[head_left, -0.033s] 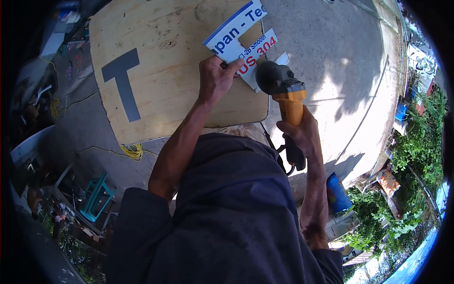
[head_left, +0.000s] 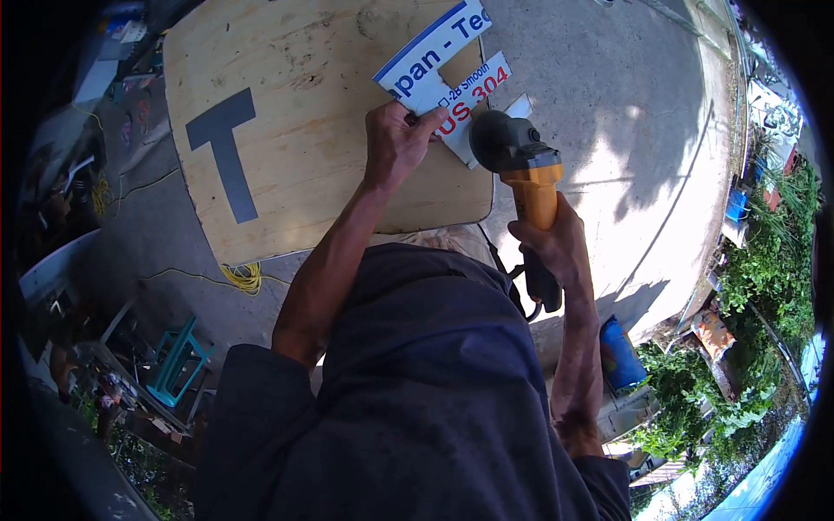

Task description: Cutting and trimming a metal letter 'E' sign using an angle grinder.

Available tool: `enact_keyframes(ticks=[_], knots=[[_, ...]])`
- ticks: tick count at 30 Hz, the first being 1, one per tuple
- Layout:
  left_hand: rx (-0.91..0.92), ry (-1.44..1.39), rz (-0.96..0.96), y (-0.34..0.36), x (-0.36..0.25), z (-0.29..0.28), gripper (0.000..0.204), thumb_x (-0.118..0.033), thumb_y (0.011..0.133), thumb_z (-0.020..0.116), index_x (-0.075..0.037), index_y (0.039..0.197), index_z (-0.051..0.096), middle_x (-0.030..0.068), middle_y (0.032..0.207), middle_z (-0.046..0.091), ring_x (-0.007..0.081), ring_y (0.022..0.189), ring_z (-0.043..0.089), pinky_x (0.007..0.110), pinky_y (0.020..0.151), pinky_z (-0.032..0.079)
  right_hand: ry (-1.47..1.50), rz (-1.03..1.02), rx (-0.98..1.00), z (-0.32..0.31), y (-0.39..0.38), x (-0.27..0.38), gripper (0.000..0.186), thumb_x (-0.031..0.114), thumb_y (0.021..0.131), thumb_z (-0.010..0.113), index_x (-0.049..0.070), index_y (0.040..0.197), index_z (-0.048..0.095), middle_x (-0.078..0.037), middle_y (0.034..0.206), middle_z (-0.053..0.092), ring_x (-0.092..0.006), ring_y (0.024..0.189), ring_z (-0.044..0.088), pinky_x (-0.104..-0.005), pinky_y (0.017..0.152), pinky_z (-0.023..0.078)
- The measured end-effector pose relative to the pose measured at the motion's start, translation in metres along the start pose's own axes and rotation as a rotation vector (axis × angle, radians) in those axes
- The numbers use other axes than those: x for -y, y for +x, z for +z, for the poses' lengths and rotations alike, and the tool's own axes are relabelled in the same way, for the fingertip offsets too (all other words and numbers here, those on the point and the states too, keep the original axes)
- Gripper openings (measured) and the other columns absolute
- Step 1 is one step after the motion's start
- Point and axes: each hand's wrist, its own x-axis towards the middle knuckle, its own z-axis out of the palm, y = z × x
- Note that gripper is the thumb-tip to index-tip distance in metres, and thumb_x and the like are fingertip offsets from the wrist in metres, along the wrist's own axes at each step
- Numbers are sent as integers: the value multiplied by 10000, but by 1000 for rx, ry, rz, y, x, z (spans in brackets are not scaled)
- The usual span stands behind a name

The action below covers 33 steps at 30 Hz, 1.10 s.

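Note:
My left hand pinches the lower left side of a flat cut-out sheet piece covered in white film with blue and red print. That piece lies at the right edge of a plywood board, with its right-hand parts reaching past the edge. In my right hand is an orange and black angle grinder, gripped round its body. The grinder's round dark head is right beside the sheet piece's lower right end; whether they touch is hidden. A small pale strip shows just beyond the head.
A grey T-shaped piece lies on the board's left part. Coiled yellow cord rests on the floor below the board. A teal plastic stool stands at lower left, a blue container at lower right. Plants line the far right.

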Motion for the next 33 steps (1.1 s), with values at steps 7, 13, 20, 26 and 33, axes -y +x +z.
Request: enact_keyframes(ticks=[7, 13, 20, 26, 33], knots=[[1, 27, 42, -1, 1, 0, 180, -131, 900, 771, 29, 979, 746, 108, 841, 773, 141, 712, 737, 303, 645, 598, 60, -8, 14, -2, 1, 4, 599, 271, 703, 821, -48, 1157, 594, -158, 896, 716, -251, 760, 717, -381, 718, 575], [15, 63, 34, -4, -4, -1, 185, -135, 895, 781, 24, 982, 748, 110, 838, 771, 138, 711, 735, 301, 649, 598, 82, -13, 39, -4, -1, 4, 592, 255, 701, 815, -49, 1160, 596, -150, 882, 710, -249, 748, 714, -375, 709, 571], [23, 34, 35, -5, -4, -1, 172, -119, 901, 775, 24, 994, 749, 107, 849, 771, 128, 720, 730, 295, 654, 600, 15, 11, 14, -6, -6, 5, 578, 247, 708, 813, -47, 1155, 594, -169, 878, 718, -263, 748, 723, -379, 699, 573], [22, 77, 43, -5, -6, 0, 177, -124, 900, 777, 24, 995, 751, 100, 844, 771, 118, 704, 720, 285, 644, 589, -94, 10, -61, -6, -10, 9, 568, 254, 715, 824, -40, 1138, 585, -204, 884, 726, -287, 779, 737, -401, 718, 579], [25, 85, 58, -5, -8, 1, 178, -127, 903, 776, 24, 994, 751, 98, 844, 772, 117, 703, 719, 285, 642, 583, -76, -7, -47, -5, -5, 5, 578, 261, 713, 824, -39, 1140, 577, -213, 898, 725, -310, 794, 738, -416, 734, 579]])
